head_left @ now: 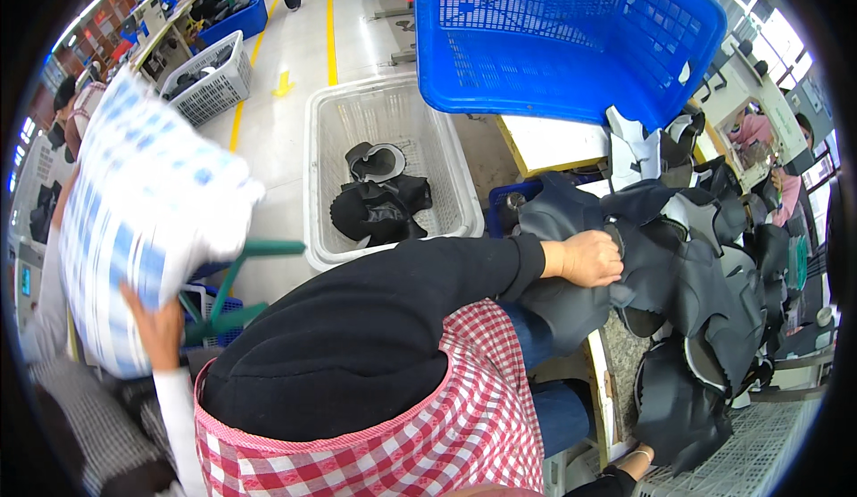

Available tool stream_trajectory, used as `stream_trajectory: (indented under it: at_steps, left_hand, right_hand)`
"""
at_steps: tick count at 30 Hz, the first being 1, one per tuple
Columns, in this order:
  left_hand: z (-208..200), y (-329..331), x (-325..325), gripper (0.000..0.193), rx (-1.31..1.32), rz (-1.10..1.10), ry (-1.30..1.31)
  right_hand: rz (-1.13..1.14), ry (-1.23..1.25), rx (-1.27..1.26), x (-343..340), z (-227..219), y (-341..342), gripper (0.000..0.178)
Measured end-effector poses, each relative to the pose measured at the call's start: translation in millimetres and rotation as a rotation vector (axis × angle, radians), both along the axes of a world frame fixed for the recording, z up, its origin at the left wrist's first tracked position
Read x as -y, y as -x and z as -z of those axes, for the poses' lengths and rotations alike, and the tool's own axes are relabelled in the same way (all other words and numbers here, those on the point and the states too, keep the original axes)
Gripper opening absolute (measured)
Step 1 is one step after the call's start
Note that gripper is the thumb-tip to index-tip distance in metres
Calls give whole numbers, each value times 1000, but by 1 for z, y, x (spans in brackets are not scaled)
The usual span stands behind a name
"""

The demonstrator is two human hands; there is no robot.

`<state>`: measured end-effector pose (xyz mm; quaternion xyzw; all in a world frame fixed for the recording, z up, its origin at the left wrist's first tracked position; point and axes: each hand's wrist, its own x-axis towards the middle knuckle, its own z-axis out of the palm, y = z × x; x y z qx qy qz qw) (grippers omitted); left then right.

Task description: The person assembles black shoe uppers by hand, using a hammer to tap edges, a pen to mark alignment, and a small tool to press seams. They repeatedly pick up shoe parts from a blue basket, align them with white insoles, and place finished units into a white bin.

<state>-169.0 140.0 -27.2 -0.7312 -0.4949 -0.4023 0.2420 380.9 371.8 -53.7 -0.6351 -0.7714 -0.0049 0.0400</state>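
My left hand (585, 258), at the end of a black sleeve, is closed on the edge of a black shoe upper (567, 305) at the near side of a heap. The heaped black uppers (710, 292), some with pale grey linings, cover the worktable on the right. At the lower right, my right hand (637, 463) touches the lower edge of a hanging black upper (680, 403); its fingers are mostly hidden. A few more uppers (379, 207) lie inside a white plastic crate (320, 184) on the floor ahead.
A big blue basket (553, 86) stands tilted beyond the worktable (600, 390). At the left, another person's hand (156, 327) holds a blue-and-white checked bundle (152, 220), close to a green metal frame (228, 292). A grey crate (210, 82) sits farther back beside the yellow-lined aisle.
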Motion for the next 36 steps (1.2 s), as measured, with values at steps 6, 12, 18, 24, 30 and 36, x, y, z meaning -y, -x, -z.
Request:
stream_trajectory:
  at_steps: [6,12,18,24,30,36]
  left_hand:
    - [-65,-15,57,38,298,-130,-149]
    - [-115,-14,107,40,949,1,-155]
    - [-77,-77,118,44,481,-38,280]
    - [-30,-127,168,42,42,127,774]
    - [-65,-118,203,34,397,108,807]
    - [-97,-146,203,40,285,167,891]
  right_hand:
    - [-51,-42,-112,16,3,0,26]
    - [-255,151,-200,184,-69,44,26]
    - [-955,558,-533,349,-258,174,37]
    - [-1738,1240,-1528,414,-274,292,28]
    - [-1852,1523,-1842,423,-253,285,31]
    - [-1903,1460,-1938,413,-252,248,33]
